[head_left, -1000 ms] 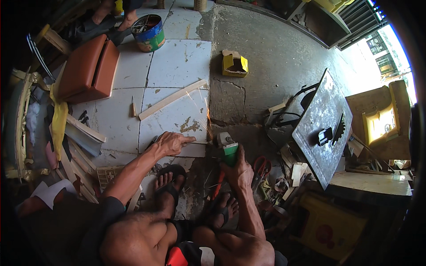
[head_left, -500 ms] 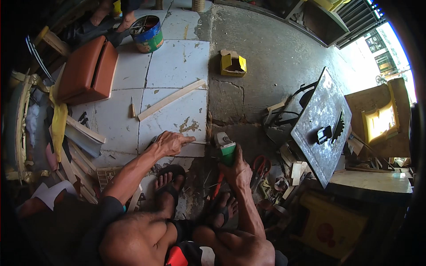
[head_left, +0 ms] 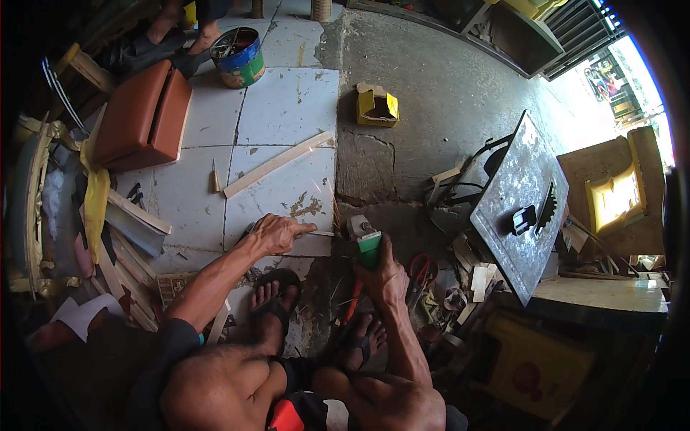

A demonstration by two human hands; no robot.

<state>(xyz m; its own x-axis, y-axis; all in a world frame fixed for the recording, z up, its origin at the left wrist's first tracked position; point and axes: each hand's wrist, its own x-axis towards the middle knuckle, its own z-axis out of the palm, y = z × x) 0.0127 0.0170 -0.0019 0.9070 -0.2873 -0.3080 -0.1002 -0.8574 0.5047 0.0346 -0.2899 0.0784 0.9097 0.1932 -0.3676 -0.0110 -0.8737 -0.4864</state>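
My right hand (head_left: 384,276) is wrapped round the green body of an angle grinder (head_left: 369,251), whose grey metal head points away from me. To its left, my left hand (head_left: 277,234) is closed, with its index finger stretched toward the grinder. A thin metal blade (head_left: 323,233) juts from under those fingers, its tip close to the grinder head; its grip is hidden in the hand. Faint orange streaks like sparks rise from between the two. Ahead, a narrow wooden strip (head_left: 277,164) lies across the white tiles, and a small pointed tool with a wooden handle (head_left: 215,179) lies left of it.
A brown padded seat (head_left: 129,118) and a paint bucket (head_left: 239,61) stand at the far left. On the right is a table saw (head_left: 514,208) with a toothed blade. Red-handled scissors (head_left: 422,269) lie among scraps. A yellow box (head_left: 377,109) sits ahead; another person's feet (head_left: 205,36) show behind.
Both hands, the grinder and the blade keep almost the same place. Faint orange streaks show a little farther up over the tiles. The whole view has shifted very slightly.
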